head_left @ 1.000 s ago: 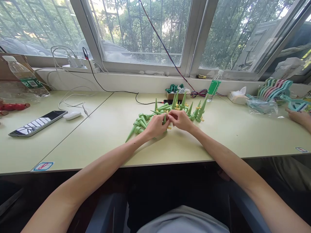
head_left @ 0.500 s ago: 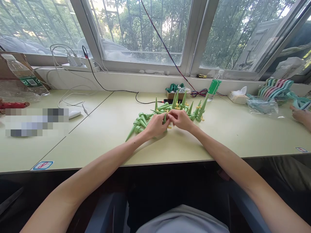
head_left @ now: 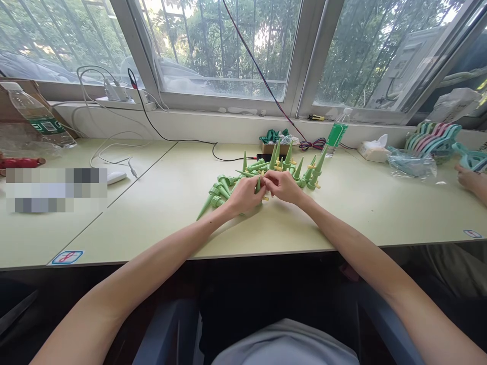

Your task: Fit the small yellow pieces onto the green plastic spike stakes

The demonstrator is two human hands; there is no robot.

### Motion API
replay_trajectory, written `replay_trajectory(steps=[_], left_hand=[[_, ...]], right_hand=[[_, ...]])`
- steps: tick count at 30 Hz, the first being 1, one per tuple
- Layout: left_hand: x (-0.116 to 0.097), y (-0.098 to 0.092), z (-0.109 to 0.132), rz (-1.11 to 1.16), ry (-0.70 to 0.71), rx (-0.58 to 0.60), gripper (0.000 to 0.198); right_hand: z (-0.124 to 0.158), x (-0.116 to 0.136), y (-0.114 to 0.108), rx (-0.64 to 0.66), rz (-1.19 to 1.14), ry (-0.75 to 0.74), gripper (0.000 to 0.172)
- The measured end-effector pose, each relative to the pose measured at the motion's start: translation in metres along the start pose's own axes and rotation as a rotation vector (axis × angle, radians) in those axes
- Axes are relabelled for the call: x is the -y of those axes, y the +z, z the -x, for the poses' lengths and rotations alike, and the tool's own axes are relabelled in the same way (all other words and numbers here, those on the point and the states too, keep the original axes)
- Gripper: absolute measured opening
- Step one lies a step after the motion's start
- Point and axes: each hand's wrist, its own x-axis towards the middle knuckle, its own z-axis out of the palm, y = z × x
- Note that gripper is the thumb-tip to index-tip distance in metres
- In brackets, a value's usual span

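My left hand [head_left: 246,194] is closed around a green plastic watering spike [head_left: 258,183], whose tip shows between the fingers. Against it, my right hand [head_left: 282,185] pinches at the same spot, fingertips touching the left ones; whatever small part it grips is hidden. Green spikes [head_left: 218,190] lie in a loose pile to the left of and behind my hands. Several others with yellow valves [head_left: 317,170] stand upright behind and to the right, points up. A yellow valve end [head_left: 265,198] pokes out below my fingers.
A small box with green wrapping [head_left: 271,147] sits behind the spikes. Farther right are a water bottle [head_left: 337,134], a tissue pack [head_left: 373,149] and pastel hangers [head_left: 433,139]. Another person's hand [head_left: 472,178] is at the right edge. White cables [head_left: 110,147] lie at left.
Both hands stay together in the same place, with almost no visible movement. The view has shifted very slightly.
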Motion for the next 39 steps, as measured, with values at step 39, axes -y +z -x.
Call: replay_trajectory(steps=[39], left_hand=[[0.0002,-0.0003,-0.0001,-0.019,-0.028,0.011,0.022]], right_hand=[[0.0011,0.0040,0.0001,-0.002,-0.008,0.007,0.021]])
